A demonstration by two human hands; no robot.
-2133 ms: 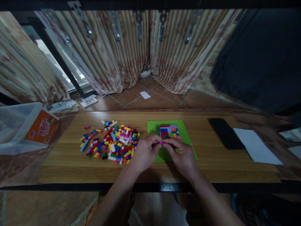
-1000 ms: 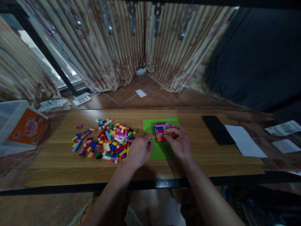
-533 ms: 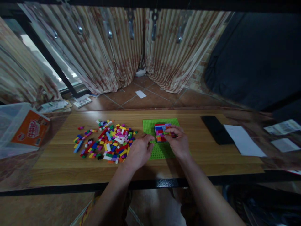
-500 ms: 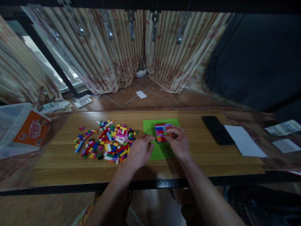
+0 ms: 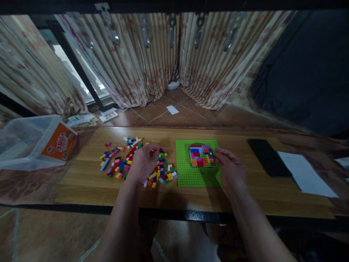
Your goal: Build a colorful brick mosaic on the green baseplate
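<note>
Your left hand [image 5: 144, 163] is over the scattered heap of small, multicoloured plastic bricks [image 5: 158, 174], thumb and fingers curled together; whether a brick is pinched between them, you cannot tell from this angle. Your right hand [image 5: 232, 171] hovers with its fingers bunched just beside the right side of the flat, rectangular block of mixed-colour bricks [image 5: 200, 155]; contact, and anything in its fingertips, is unclear. That block lies on the square, bright green studded baseplate [image 5: 183, 174], on the wood-grained tabletop [image 5: 272, 194]. The step in hand looks like choosing a brick from the heap. As a judgement, your next move calls for a secure pinch on one brick, without dragging its neighbours along.
</note>
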